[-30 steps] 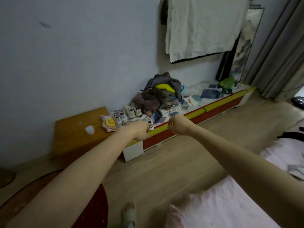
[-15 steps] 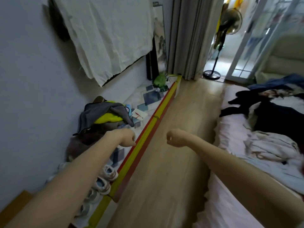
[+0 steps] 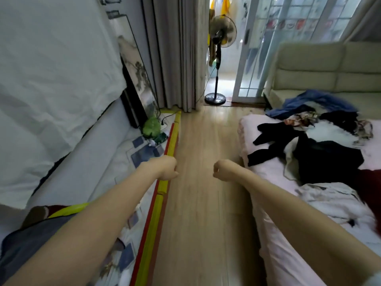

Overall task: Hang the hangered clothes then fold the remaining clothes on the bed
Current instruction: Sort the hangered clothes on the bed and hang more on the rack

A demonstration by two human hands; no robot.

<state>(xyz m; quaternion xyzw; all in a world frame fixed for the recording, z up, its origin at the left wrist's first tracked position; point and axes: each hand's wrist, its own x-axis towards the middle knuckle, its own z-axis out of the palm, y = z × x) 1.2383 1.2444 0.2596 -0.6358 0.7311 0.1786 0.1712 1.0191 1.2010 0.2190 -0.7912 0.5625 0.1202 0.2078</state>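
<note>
Head view, left to right: a white cloth (image 3: 51,83) hangs at the upper left above a low yellow-edged cabinet (image 3: 165,172). Mid-frame, the left hand (image 3: 166,168) and right hand (image 3: 223,169) reach out over the wooden floor (image 3: 202,203), both curled into empty fists, apart. On the right, the loose clothes (image 3: 321,149) lie heaped on the pink bed (image 3: 274,240).

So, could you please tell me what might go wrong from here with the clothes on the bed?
The clothes lie tangled on the bed, so pulling one may drag others off the edge. Both hands are fisted, holding nothing. No hanger is clearly visible in the pile; hangered items may be missed.
</note>
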